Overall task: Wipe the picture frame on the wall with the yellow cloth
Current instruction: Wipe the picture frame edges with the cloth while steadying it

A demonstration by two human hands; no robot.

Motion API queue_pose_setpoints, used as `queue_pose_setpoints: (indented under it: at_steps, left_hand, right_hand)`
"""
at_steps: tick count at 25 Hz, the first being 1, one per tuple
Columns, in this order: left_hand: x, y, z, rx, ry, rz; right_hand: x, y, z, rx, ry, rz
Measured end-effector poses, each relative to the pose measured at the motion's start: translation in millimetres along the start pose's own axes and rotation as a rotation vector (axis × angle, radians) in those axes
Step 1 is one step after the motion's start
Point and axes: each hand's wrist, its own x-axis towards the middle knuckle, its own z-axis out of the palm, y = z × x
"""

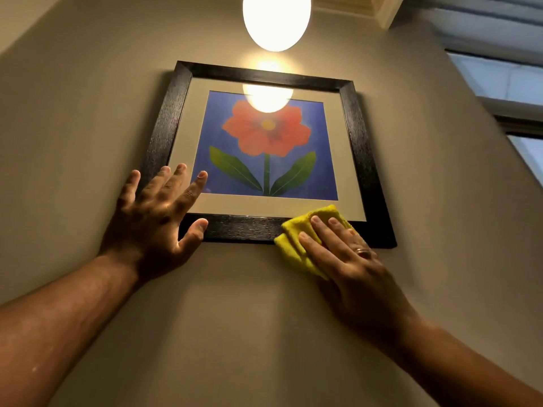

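A black picture frame (357,133) hangs on the beige wall, holding a print of a red flower on blue with a pale mat. My left hand (157,218) lies flat with fingers spread over the frame's lower left corner, thumb on the bottom bar. My right hand (342,254) presses a folded yellow cloth (293,245) against the bottom bar near its right end. The cloth covers part of the bar and hangs below it onto the wall.
A glowing oval lamp (276,19) hangs just above the frame and reflects in its glass. A window (511,92) with a dark rail sits at the upper right. Bare wall (235,318) stretches below the frame.
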Motion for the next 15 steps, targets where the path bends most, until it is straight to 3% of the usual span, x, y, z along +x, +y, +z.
queue_pose_setpoints:
  at_steps: [1,6,11,15]
  left_hand:
    - [1.2,1.0,-0.4,-0.006,0.01,0.004]
    - [1.6,0.3,0.2,-0.009,0.027,0.026]
    - [0.8,-2.3,0.2,-0.017,0.042,0.008]
    - [0.4,-2.6,2.7,-0.018,0.055,0.003]
  right_hand:
    - [-4.7,16.5,-5.7,-0.01,-0.019,-0.05]
    - [77.0,103.7,-25.9,0.027,0.098,0.236]
    - [227.7,141.9,-34.3,-0.035,-0.063,0.451]
    - [160.3,122.4,-41.6,-0.103,-0.129,0.333]
